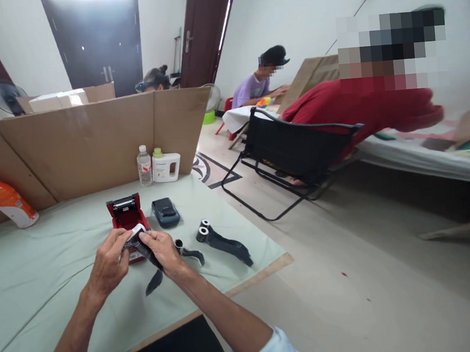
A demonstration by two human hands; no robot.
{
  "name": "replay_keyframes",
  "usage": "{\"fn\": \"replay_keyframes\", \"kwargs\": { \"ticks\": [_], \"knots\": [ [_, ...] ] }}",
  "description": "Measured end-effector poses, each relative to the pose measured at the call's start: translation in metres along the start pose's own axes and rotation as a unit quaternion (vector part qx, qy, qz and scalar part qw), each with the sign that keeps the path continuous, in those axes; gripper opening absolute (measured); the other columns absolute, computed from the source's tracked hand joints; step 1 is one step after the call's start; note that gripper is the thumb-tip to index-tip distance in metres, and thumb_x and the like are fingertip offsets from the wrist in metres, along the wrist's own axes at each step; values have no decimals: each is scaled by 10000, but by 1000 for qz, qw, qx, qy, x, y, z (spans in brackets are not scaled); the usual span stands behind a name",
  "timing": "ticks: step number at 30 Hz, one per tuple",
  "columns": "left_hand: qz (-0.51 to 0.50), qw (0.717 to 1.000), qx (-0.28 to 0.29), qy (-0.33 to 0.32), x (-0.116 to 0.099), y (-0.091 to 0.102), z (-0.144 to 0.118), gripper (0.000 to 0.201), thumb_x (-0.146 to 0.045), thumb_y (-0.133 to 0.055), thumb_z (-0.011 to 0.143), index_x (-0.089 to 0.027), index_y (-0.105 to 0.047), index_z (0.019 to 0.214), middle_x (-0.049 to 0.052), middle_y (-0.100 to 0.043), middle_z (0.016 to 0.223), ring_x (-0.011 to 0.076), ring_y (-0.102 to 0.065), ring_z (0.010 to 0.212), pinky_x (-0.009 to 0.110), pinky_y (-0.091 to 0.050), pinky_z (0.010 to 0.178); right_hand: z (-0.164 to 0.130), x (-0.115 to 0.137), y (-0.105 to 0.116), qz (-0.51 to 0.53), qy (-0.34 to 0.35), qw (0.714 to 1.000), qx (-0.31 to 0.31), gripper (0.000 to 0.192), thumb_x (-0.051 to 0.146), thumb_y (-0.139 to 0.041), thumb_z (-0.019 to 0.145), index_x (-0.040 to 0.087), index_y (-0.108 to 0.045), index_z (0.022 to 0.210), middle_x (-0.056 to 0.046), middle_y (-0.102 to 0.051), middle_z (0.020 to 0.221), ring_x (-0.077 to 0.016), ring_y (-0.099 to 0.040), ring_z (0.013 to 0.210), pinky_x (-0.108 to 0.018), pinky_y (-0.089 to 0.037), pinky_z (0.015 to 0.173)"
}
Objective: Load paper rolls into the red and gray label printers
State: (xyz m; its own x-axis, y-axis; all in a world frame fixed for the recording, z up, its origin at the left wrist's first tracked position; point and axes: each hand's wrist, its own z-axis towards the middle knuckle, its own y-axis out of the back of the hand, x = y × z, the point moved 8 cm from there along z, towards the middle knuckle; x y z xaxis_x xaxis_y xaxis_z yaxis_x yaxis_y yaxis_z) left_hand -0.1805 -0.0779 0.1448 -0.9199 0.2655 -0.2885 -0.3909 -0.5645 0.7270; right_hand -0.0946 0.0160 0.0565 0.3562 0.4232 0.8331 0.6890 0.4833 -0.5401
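Green tabletop (pixel 70 232), one red device (pixel 128 219), two hands (pixel 109 259) (pixel 165 251), fingers (pixel 118 240) clamped on one black strip (pixel 143 250)

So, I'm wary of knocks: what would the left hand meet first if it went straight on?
Past the dark strip held in the left hand, probably the open red device; how far apart they are in depth is unclear.

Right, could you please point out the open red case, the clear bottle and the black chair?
Open red case (pixel 130 219), head view, on its inside.
Clear bottle (pixel 145 168), head view, on its body.
Black chair (pixel 293 140), head view, on its backrest.
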Motion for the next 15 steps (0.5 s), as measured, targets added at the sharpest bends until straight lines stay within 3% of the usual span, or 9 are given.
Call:
{"fn": "replay_keyframes", "kwargs": {
  "ticks": [9, 15],
  "knots": [
    [44, 998, -36, -8, 3, -7, -2, 415, -58, -490, 955, -232, -660, 1292, 102, -707, 1175, 237, -708, 1092, 375, -624, 955, 1, -6, 2, 6, 21, 1000, 12, 556, 591, -899, 648, 137, -742, 928, -24, -731, 718, -166, -664, 651, -277, -552, 621],
    [44, 998, 9, 45, 57, -15, 21, 379, -62, -510, 869, -195, -751, 1130, 95, -775, 1133, 256, -707, 1081, 418, -595, 997, 0, -12, 9, -18, 16, 1000, 8, 732, 381, -895, 658, 187, -583, 1292, 7, -767, 798, -178, -708, 651, -293, -580, 625]
  ]
}}
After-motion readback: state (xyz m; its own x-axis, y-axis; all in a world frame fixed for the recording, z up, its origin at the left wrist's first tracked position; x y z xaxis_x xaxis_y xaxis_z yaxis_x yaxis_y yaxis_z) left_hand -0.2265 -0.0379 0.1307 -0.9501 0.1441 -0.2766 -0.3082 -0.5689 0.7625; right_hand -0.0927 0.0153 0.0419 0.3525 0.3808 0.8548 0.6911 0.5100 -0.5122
